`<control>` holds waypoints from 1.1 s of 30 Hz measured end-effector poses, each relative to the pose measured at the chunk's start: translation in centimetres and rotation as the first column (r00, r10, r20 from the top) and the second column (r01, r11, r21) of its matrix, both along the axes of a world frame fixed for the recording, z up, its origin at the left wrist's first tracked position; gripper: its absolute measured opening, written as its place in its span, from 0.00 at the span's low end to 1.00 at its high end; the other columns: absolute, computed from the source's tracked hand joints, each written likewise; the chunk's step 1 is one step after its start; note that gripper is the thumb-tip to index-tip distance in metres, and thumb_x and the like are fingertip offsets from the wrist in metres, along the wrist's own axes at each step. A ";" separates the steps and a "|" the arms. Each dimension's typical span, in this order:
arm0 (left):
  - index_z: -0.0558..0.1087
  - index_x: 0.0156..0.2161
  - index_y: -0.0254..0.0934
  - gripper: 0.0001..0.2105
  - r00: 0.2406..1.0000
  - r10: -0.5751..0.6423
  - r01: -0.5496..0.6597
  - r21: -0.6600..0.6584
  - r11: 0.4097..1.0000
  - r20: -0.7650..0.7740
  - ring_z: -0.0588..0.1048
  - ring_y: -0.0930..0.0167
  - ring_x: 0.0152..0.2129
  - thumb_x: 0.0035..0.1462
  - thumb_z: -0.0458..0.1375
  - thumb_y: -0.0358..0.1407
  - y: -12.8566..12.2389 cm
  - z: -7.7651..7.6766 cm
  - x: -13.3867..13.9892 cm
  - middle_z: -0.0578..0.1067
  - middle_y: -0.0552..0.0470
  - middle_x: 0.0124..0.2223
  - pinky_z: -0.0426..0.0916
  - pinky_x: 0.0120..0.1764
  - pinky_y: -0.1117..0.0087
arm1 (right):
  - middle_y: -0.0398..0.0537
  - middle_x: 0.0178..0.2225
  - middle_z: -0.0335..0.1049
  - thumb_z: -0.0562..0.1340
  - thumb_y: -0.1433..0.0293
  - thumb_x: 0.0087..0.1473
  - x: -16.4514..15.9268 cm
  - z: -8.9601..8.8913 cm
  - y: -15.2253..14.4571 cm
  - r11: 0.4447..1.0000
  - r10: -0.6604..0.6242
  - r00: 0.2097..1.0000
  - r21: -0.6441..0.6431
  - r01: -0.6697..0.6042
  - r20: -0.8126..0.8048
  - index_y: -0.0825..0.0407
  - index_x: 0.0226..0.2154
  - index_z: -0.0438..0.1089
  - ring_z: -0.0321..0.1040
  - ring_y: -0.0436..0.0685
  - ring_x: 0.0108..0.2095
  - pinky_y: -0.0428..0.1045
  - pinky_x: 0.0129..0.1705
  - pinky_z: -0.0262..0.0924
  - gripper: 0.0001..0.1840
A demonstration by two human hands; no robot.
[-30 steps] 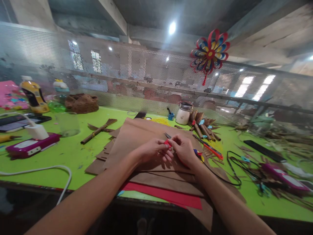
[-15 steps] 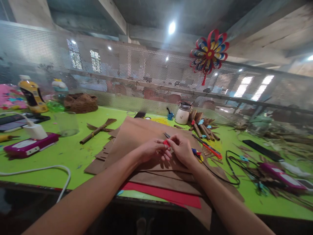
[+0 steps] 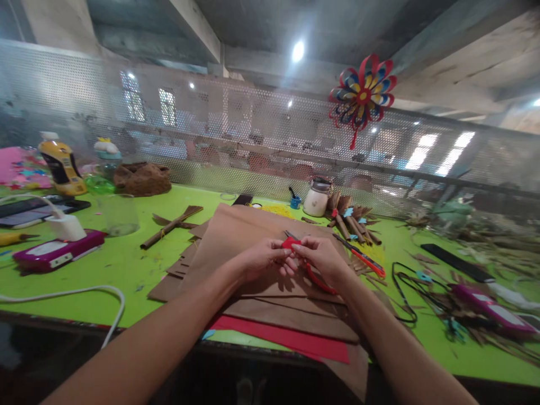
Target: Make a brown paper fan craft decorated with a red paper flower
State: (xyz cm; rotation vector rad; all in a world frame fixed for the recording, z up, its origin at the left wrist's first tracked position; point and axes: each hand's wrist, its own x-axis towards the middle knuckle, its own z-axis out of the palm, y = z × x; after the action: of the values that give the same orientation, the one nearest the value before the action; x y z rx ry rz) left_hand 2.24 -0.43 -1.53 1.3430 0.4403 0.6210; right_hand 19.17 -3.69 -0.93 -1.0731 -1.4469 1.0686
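Note:
A small piece of red paper point(image 3: 289, 243) is pinched between my two hands above the brown paper sheets point(image 3: 236, 225). On its left side, the thumb and fingertips of my left hand point(image 3: 268, 259) are closed on it, with the other fingers curled below. My right hand point(image 3: 318, 256) grips its right edge between thumb and forefinger. Just beyond the red piece, a pointed metal tip shows. Under my right hand a red loop handle point(image 3: 319, 280) is partly visible; it looks like part of scissors. To the right lies an orange-handled utility knife point(image 3: 367, 261).
Red paper point(image 3: 287, 337) sticks out under the brown sheets at the table's front edge. Rolled brown paper bundles point(image 3: 348, 222), a lidded jar point(image 3: 317, 197) and a blue pot point(image 3: 295, 201) stand behind. Purple power strips point(image 3: 61, 250) and cables flank both sides.
The red piece looks flatter and more exposed between my fingers. My right hand has shifted slightly right and turned, uncovering the red handle; the blue and yellow object by my wrist is now hidden.

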 end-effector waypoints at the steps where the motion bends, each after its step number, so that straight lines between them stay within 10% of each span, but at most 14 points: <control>1: 0.71 0.34 0.27 0.14 1.000 0.008 -0.008 0.001 1.000 -0.003 0.73 0.73 0.23 0.50 0.59 0.41 0.0 0.0 0.0 0.75 0.43 0.29 0.64 0.26 0.74 | 0.41 0.17 0.66 0.66 0.58 0.40 -0.1 -0.1 0.1 1.000 -0.010 1.000 -0.003 0.010 -0.002 0.55 0.21 0.67 0.56 0.46 0.16 0.43 0.19 0.52 0.16; 25: 0.66 0.34 0.32 0.16 0.959 0.275 -0.267 0.103 0.958 -0.069 0.68 0.76 0.13 0.49 0.58 0.45 -0.1 -0.5 1.2 0.69 0.54 0.23 0.61 0.17 0.75 | 0.37 0.12 0.57 0.60 0.57 0.45 -1.2 0.3 -0.3 0.981 -0.170 0.965 0.124 0.147 0.200 0.53 0.16 0.61 0.50 0.46 0.14 0.44 0.17 0.44 0.18; 33: 0.69 0.33 0.30 0.09 0.986 0.163 -0.160 -0.064 0.985 0.044 0.67 0.79 0.19 0.50 0.58 0.36 0.4 0.2 -0.3 0.71 0.51 0.25 0.58 0.21 0.80 | 0.43 0.26 0.69 0.61 0.67 0.46 1.1 1.1 0.2 0.965 0.029 0.991 0.255 -0.062 0.133 0.51 0.43 0.67 0.64 0.50 0.25 0.45 0.27 0.59 0.19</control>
State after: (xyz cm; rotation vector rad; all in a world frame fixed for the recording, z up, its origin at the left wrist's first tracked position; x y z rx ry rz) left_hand 1.96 -0.03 -1.30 1.2394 0.5272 0.7676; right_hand 20.32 -3.49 0.17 -0.9381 -1.6696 0.8261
